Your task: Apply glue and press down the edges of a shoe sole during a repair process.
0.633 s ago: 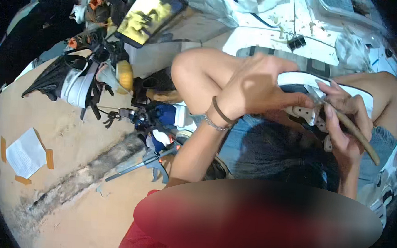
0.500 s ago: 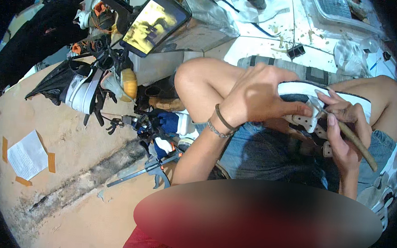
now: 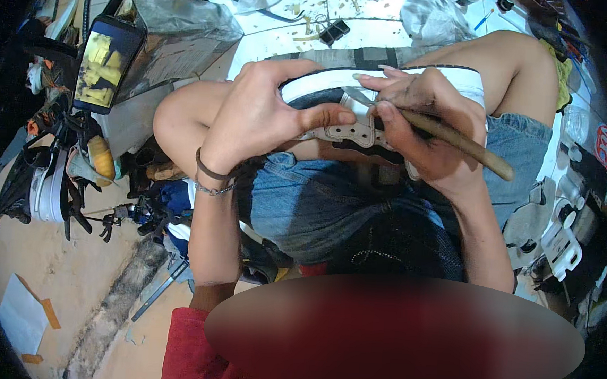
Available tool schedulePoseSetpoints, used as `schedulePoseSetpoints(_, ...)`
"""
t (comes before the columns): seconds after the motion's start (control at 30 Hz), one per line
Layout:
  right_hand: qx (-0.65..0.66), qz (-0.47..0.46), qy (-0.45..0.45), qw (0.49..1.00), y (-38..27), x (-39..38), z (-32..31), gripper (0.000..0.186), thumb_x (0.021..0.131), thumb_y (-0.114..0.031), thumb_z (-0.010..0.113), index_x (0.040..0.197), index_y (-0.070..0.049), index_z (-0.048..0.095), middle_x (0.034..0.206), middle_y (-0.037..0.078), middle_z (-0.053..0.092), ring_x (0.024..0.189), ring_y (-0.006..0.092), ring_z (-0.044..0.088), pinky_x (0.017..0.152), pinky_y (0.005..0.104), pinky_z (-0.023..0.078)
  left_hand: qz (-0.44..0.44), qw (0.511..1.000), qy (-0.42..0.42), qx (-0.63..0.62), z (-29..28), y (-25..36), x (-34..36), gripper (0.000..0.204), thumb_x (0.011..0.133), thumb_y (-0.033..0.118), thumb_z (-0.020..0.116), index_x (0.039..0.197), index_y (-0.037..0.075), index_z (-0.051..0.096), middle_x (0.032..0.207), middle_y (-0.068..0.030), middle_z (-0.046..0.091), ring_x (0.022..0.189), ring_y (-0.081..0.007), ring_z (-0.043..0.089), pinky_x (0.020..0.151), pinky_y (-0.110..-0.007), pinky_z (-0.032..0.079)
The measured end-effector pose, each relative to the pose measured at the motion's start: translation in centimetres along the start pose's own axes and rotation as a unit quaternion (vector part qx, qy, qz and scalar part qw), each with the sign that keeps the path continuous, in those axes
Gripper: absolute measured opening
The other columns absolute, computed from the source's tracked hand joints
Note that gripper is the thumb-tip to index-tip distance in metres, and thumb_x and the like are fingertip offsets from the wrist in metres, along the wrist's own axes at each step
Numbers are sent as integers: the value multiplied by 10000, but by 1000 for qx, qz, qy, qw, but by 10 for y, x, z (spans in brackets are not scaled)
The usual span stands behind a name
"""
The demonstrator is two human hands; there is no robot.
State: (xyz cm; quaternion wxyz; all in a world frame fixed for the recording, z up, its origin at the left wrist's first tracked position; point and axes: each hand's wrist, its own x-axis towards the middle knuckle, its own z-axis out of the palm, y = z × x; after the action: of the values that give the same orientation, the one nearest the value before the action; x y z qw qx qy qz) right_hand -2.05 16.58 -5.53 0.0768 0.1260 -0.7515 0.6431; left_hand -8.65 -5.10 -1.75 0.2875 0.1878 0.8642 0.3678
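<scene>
- Sandy floor (image 3: 68,279) spreads at the left, littered with tools and paper scraps; a phone (image 3: 106,63) stands propped beyond the knees.
- White shoe (image 3: 363,117) lies across the lap over denim shorts (image 3: 316,204), between both hands.
- Left hand (image 3: 266,114) curls closed around the shoe's near side, thumb on the perforated panel.
- Right hand (image 3: 426,120) grips a wooden-handled tool (image 3: 452,139), its tip against the shoe's top edge.

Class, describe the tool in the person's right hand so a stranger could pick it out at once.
Find the white shoe held over the lap in denim shorts. The right hand beside it grips a wooden-handled tool. Its brown, stick-like handle juts out to the right, and its thin metal tip meets the shoe.
</scene>
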Motion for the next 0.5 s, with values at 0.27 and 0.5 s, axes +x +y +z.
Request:
schedulePoseSetpoints(0.27,-71,35,-67,995,-8,5,-5,100,870,20,695,854,32,598,824,132,702,999,299,721,987,434,531,14,999,45,5,8,0,-3,437,726,382,873,994,56,759,772,-121,726,649,-206,682,637,-324,527)
schedulePoseSetpoints(0.5,7,10,-29,999,-7,-3,-6,89,871,37,682,864,40,593,852,126,684,1002,331,716,986,473,530,23,999,28,5,6,-4,-2,429,727,383,878,981,56,762,711,-81,707,606,-125,631,600,-290,510)
